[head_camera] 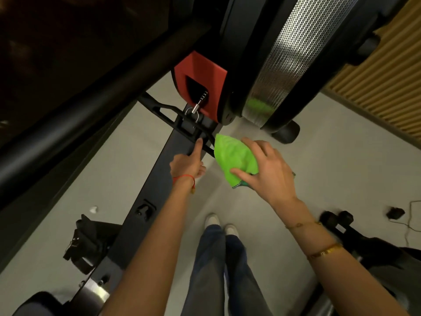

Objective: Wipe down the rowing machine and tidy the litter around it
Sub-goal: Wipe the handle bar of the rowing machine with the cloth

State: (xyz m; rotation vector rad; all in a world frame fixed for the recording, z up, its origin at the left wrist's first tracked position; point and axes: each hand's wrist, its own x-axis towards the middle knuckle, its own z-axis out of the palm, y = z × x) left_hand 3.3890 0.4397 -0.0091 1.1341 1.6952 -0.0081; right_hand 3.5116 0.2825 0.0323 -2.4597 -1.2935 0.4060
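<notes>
Right hand [271,176] fingers grasp green cloth [232,156]; left hand [186,165] fingers grasp rower rail [157,188]

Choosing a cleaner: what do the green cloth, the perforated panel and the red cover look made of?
Green cloth: soft fabric, maybe microfibre; it creases. Perforated panel: seemingly metal, shiny with tiny holes. Red cover: probably matte moulded plastic.

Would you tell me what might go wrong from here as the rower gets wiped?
The left hand has a forefinger against the handle beside the chain clip; it might get pinched if the handle shifts. The dumbbell and cable lie right of the shoes: a trip hazard. The white scrap beyond the rail could be missed.
</notes>
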